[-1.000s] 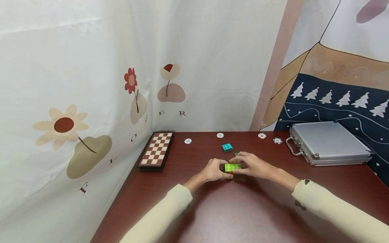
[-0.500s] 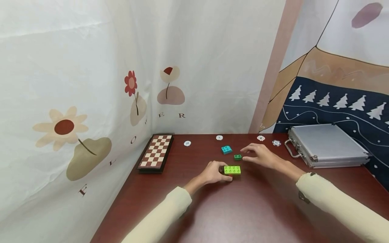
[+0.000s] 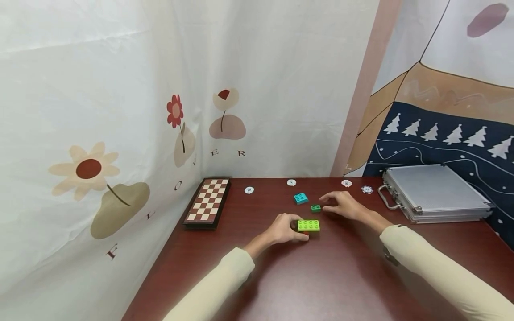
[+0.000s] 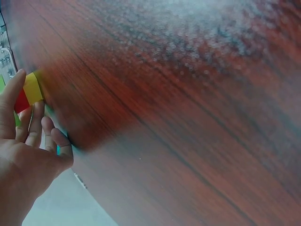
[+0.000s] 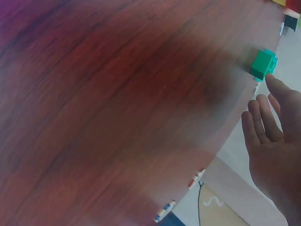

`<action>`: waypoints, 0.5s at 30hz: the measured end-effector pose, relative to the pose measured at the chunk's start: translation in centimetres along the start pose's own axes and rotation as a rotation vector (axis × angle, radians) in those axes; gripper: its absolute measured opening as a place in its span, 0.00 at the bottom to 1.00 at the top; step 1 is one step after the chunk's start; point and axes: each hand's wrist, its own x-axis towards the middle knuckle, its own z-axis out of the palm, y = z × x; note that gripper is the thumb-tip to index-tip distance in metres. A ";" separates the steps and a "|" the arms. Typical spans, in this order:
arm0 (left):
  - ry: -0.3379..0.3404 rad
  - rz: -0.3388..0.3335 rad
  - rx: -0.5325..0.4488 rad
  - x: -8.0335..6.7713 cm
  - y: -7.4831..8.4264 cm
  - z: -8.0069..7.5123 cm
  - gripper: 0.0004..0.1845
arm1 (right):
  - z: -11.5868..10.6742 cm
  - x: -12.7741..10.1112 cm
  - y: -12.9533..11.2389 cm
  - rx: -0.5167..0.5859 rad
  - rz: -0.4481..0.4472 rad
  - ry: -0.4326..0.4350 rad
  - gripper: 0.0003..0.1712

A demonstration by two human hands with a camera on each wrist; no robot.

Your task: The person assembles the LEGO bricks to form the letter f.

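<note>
My left hand (image 3: 282,228) grips a small stack of toy building bricks from its left side. A lime-green brick (image 3: 308,225) with studs is on top; in the left wrist view a red brick (image 4: 21,101) and a yellow brick (image 4: 33,88) show below it. To the right and farther back, my right hand (image 3: 341,205) reaches with spread fingers beside a small green brick (image 3: 316,208). In the right wrist view the thumb is right at that green brick (image 5: 262,65); whether it touches cannot be told. A teal brick (image 3: 300,198) lies just behind it.
A folded chessboard (image 3: 207,200) lies at the back left. Several poker chips, among them a white one (image 3: 249,190) and a dark-edged one (image 3: 367,190), line the far edge. A silver case (image 3: 437,191) rests at the back right. Printed curtains hang behind the table.
My right hand has left the lime-green brick and moved right and away, to beside the small green brick. The left hand keeps its grip on the stack, almost in place.
</note>
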 end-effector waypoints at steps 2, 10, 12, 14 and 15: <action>0.005 0.011 -0.014 0.0 0.0 -0.1 0.26 | 0.3 0.2 0.2 0.011 0.011 -0.015 0.16; 0.039 0.049 -0.109 -0.4 0.2 -0.7 0.24 | 1.0 0.7 0.3 0.023 0.005 -0.046 0.16; 0.045 0.054 -0.132 -0.4 0.3 -0.9 0.23 | 1.2 0.8 0.3 0.012 0.004 -0.052 0.15; 0.047 0.055 -0.149 -0.5 0.3 -1.1 0.22 | 1.3 0.8 0.2 0.005 0.001 -0.057 0.14; 0.047 0.056 -0.153 -0.5 0.3 -1.1 0.22 | 1.4 0.8 0.2 0.005 0.003 -0.060 0.14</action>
